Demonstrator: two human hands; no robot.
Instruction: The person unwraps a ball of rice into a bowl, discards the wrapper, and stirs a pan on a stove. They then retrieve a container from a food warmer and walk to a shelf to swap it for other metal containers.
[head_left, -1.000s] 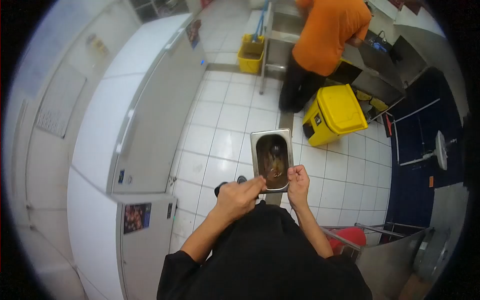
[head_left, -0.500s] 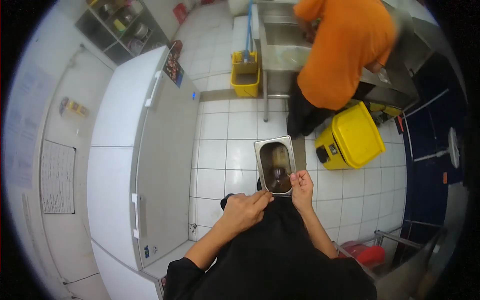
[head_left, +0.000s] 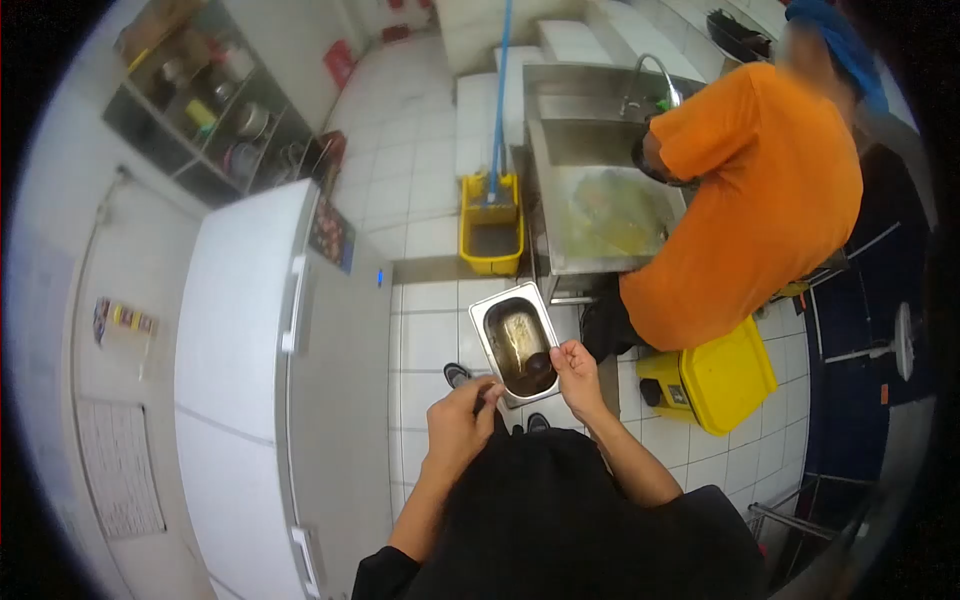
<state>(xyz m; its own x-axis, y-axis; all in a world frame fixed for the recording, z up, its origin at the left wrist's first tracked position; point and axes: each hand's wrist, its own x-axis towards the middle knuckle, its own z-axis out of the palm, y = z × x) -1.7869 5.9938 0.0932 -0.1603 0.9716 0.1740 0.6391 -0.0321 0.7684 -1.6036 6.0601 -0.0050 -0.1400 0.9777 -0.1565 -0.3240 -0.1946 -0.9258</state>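
Steel forms the small pan (head_left: 481, 311), held in front of the body above the tiled floor, just short of the sink (head_left: 600, 265) and the yellow mop bucket (head_left: 490, 266). The right hand (head_left: 577, 378) pinches its near right side, thumb on the rim; the left hand (head_left: 462, 415) has its fingers drawn narrow at the near left corner. Over the last second the pan has turned so its far end points more to the left, and the sink's basin and tap (head_left: 655, 72) have come into sight. This suggests the pan is being carried forward, the right hand bearing most of it. Whether the left fingertips touch the metal or pinch something small, I cannot tell. Dark contents line the pan, and the rounded shape in them could be an object or a reflection. The person in orange (head_left: 745, 210) partly covers the yellow bin (head_left: 740, 385); that co-worker's hands are hard to make out.
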